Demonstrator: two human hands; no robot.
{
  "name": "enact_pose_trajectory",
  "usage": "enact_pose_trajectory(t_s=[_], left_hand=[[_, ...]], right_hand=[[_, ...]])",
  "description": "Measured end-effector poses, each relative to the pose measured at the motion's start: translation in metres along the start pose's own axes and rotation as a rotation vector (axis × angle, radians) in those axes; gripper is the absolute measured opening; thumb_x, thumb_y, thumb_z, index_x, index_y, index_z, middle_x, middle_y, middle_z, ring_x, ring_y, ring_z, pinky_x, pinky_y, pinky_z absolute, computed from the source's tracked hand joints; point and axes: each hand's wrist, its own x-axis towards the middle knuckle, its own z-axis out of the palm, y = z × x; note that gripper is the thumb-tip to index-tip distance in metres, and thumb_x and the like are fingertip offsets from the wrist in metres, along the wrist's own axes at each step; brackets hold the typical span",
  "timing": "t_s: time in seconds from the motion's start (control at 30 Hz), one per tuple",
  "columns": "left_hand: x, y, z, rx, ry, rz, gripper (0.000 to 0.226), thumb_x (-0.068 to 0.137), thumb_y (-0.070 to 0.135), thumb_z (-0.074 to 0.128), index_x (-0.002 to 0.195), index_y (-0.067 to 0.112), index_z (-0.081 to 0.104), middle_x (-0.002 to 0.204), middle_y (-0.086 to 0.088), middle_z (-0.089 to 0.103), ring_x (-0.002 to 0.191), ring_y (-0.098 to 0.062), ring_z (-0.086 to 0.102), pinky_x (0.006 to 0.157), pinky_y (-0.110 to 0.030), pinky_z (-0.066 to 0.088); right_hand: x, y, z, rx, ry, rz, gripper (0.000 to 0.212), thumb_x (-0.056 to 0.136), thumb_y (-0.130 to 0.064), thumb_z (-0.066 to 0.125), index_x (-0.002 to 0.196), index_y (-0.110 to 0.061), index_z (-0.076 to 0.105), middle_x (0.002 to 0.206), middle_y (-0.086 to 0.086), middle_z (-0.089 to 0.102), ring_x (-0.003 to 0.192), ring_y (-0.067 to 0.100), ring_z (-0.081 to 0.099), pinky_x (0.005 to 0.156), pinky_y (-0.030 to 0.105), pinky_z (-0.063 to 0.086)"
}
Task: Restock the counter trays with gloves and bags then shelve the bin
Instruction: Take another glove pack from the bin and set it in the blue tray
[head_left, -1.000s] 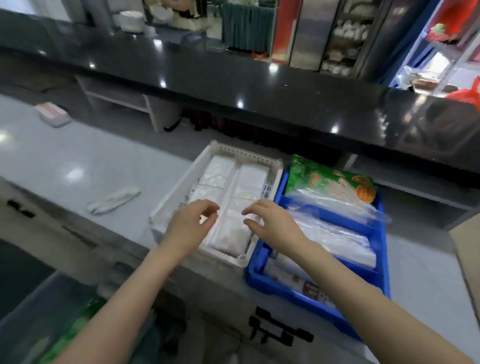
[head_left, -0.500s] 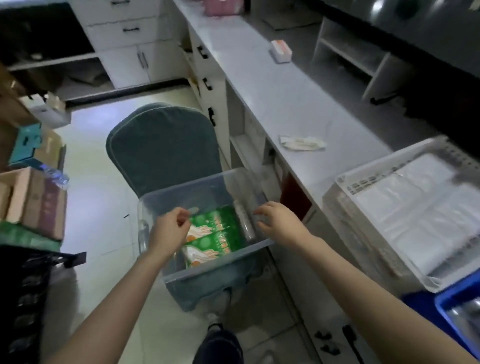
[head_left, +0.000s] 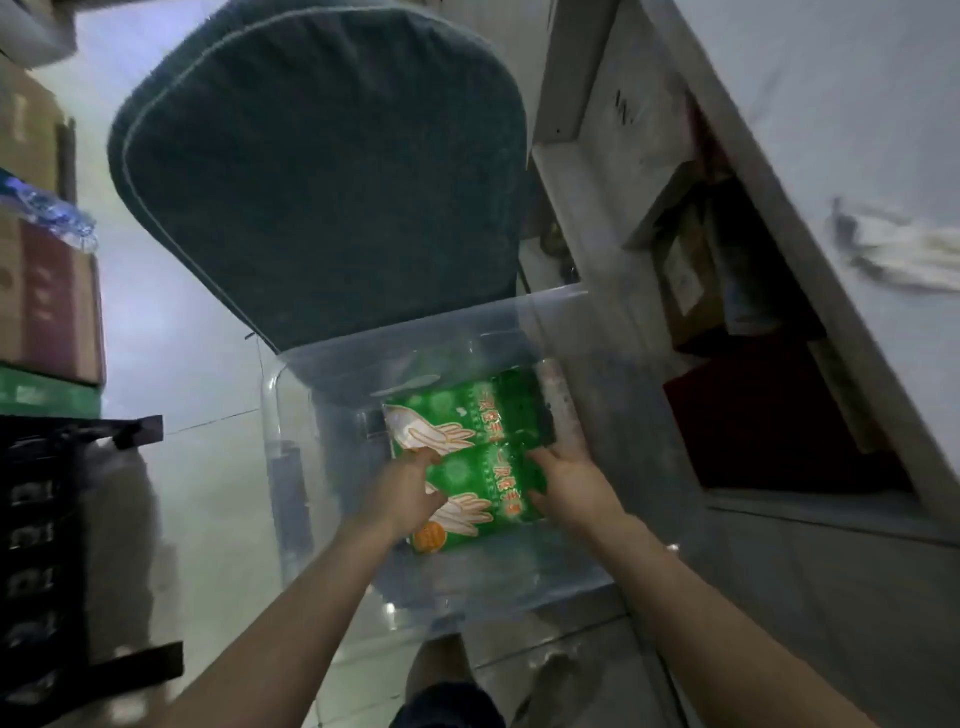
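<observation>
Reaching down from the bottom of the view, two bare forearms extend into a clear plastic bin (head_left: 291, 467) that sits on a pale tiled floor (head_left: 208, 467). A dark shoe (head_left: 447, 706) shows at the very bottom edge, just below the bin's near wall.

The left hand (head_left: 410, 493) has its fingers curled round the left edge of the nearer glove packet (head_left: 483, 488), a green plastic pack printed with pale glove shapes and an orange circle. The right hand (head_left: 571, 483) pinches the same pack at its right edge, thumb toward the viewer and fingers on top. The pack lies low inside the bin, between the two hands.

Just beyond it, touching its far edge, lies a second glove packet (head_left: 462, 415) of the same green design. A pale roll (head_left: 558, 405) lies along the bin's right wall, beside both packs; what it is cannot be told through the blur.

Behind the bin stands a chair with a dark teal cushioned back (head_left: 322, 171); the bin's far wall overlaps it.

To the right runs a white counter (head_left: 831, 104), with a crumpled white item (head_left: 909, 254) on its top. Below the top, an open shelf holds a dark red box (head_left: 753, 431) and some brown boxes (head_left: 685, 270).

On the left edge are a black crate (head_left: 41, 545) and, above it, stacked cardboard boxes (head_left: 47, 301) with a crinkled clear bottle (head_left: 47, 213) on top.
</observation>
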Motion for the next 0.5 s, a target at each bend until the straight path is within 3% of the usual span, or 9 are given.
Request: enact_pose_trajectory(t_s=[0.23, 0.37, 0.5], left_hand=[[0.074, -0.034, 0.057, 0.12, -0.112, -0.007, 0.069, 0.078, 0.031, 0.071, 0.139, 0.015, 0.042, 0.138, -0.012, 0.047, 0.126, -0.03, 0.043, 0.104, -0.037, 0.038], [0.092, -0.043, 0.076, 0.221, 0.0, 0.031, 0.067, 0.075, 0.027, 0.072, 0.135, 0.021, 0.042, 0.132, -0.004, 0.042, 0.121, -0.026, 0.042, 0.101, -0.038, 0.037], [0.1, -0.045, 0.078, 0.189, -0.044, 0.051, 0.058, 0.074, 0.024, 0.073, 0.128, 0.022, 0.053, 0.124, -0.003, 0.046, 0.117, -0.024, 0.043, 0.101, -0.035, 0.037]], right_hand=[[0.085, 0.018, 0.073, -0.196, -0.099, -0.084, 0.071, 0.083, -0.031, 0.064, 0.144, -0.021, 0.03, 0.146, 0.004, 0.035, 0.131, 0.025, 0.036, 0.103, 0.039, 0.037], [0.112, 0.017, 0.098, -0.218, -0.051, -0.121, 0.077, 0.081, -0.023, 0.062, 0.147, -0.021, 0.023, 0.15, 0.004, 0.029, 0.137, 0.024, 0.028, 0.109, 0.041, 0.027], [0.117, 0.013, 0.104, -0.271, 0.039, -0.183, 0.064, 0.081, -0.022, 0.062, 0.139, -0.02, 0.036, 0.143, 0.007, 0.035, 0.134, 0.028, 0.029, 0.114, 0.044, 0.018]])
